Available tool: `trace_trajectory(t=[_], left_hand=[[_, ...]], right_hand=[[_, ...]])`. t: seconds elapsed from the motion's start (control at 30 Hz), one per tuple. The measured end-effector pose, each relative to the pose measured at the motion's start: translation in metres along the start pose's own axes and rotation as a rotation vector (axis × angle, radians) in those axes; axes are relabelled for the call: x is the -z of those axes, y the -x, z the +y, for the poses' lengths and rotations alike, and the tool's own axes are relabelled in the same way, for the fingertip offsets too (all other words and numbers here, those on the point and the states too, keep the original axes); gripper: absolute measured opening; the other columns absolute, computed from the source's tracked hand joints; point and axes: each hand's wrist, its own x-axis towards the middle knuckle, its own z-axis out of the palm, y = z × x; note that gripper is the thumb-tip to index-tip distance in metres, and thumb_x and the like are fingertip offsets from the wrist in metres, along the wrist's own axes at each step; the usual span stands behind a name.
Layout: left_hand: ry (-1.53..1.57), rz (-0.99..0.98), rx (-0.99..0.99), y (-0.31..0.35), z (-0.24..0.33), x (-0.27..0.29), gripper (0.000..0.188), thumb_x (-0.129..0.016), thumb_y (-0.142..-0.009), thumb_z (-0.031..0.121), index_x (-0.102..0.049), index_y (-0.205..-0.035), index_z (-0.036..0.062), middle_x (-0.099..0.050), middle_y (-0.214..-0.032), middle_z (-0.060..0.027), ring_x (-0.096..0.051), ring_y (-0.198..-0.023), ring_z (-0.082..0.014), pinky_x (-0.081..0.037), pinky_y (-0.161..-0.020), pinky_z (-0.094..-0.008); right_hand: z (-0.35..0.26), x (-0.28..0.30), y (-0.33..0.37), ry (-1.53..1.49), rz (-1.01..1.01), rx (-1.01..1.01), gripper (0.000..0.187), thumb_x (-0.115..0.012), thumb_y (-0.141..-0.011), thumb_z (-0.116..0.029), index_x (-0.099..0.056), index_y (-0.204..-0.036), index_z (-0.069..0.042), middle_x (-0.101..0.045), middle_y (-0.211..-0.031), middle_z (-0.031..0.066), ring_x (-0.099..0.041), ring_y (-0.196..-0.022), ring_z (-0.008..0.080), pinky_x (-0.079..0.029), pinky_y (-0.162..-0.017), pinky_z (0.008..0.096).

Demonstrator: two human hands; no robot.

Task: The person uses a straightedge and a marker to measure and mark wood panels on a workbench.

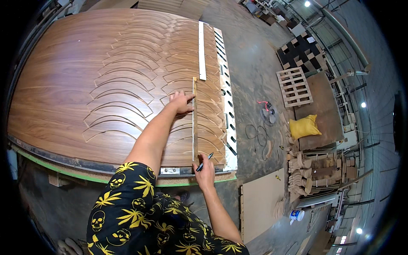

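Note:
A large wood-grain panel lies before me, cut with rows of curved crescent shapes. Along its right part runs a narrow straightedge, pointing away from me. My left hand rests on the panel with fingers spread, the fingertips against the straightedge's left side. At the strip's near end is my right hand, fingers closed round a dark marker pen. The pen lies tilted across the fingers; whether this hand also touches the strip is hard to tell.
A white strip lies farther along the panel. A white slotted edge borders the right side. On the floor to the right are a coiled cable, a wooden pallet, a yellow sack, a board and a white bucket.

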Motion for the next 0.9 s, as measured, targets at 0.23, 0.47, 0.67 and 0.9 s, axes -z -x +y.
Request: trace_trajectory(t=[0.23,0.47,0.67,0.9], left_hand=[[-0.044,0.008,0.002,0.002,0.004,0.0,0.082,-0.084,-0.083,0.056,-0.052,-0.157,0.0419,-0.048,-0.154,-0.0175,-0.039,-0.144,-0.0396,-0.034,-0.117,-0.0536],[-0.067,-0.005,0.02,0.002,0.008,0.0,0.082,-0.082,-0.084,0.056,-0.05,-0.158,0.0427,-0.048,-0.153,-0.0175,-0.04,-0.144,-0.0389,-0.035,-0.116,-0.0529],[-0.117,-0.012,0.044,0.001,0.011,-0.001,0.081,-0.078,-0.087,0.06,-0.048,-0.16,0.042,-0.048,-0.154,-0.0159,-0.039,-0.145,-0.0384,-0.033,-0.116,-0.0538],[-0.112,0.005,0.048,-0.007,0.004,-0.008,0.082,-0.079,-0.085,0.059,-0.046,-0.16,0.0462,-0.048,-0.153,-0.0171,-0.036,-0.147,-0.0399,-0.032,-0.116,-0.0565]], right_hand=[[-0.003,-0.003,0.0,-0.011,-0.004,-0.022,0.056,-0.076,-0.091,-0.01,-0.055,-0.142,-0.014,-0.07,-0.114,0.0208,-0.062,-0.105,0.0444,-0.051,-0.09,0.0529],[-0.003,-0.002,0.001,-0.029,0.005,0.02,0.054,-0.071,-0.092,-0.005,-0.054,-0.142,-0.013,-0.068,-0.111,0.0215,-0.06,-0.105,0.0434,-0.05,-0.09,0.0526],[-0.005,-0.001,0.0,-0.032,-0.027,-0.001,0.052,-0.066,-0.093,-0.001,-0.054,-0.143,-0.011,-0.068,-0.109,0.0212,-0.06,-0.105,0.0427,-0.05,-0.091,0.0522],[-0.004,-0.005,-0.005,-0.014,-0.006,0.021,0.054,-0.072,-0.09,-0.003,-0.056,-0.14,-0.01,-0.07,-0.116,0.0192,-0.062,-0.108,0.0427,-0.051,-0.094,0.0509]])
